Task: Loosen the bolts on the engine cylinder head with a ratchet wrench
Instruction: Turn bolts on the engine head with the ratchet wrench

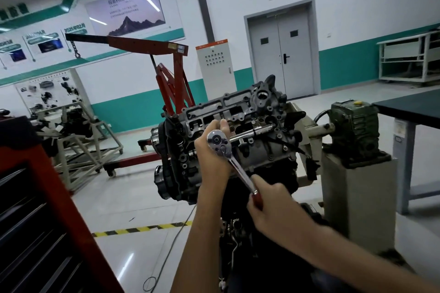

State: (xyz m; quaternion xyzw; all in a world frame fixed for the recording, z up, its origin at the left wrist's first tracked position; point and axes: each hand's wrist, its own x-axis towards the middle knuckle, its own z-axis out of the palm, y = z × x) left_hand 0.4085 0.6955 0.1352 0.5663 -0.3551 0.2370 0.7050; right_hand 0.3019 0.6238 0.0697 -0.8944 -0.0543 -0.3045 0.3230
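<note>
At the centre of the frame, the left hand point(210, 157) cups the head of the ratchet wrench point(238, 166), its fingers curled behind it. Just below and to the right, the right hand point(271, 204) wraps tightly round the wrench's red handle point(257, 199). An extension bar point(252, 133) runs up and to the right from the wrench into the engine cylinder head point(228, 107).

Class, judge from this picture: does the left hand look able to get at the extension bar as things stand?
Probably yes. The left hand grips the ratchet wrench at its head, and the extension bar runs bare from there into the cylinder head, nothing covering it.
</note>
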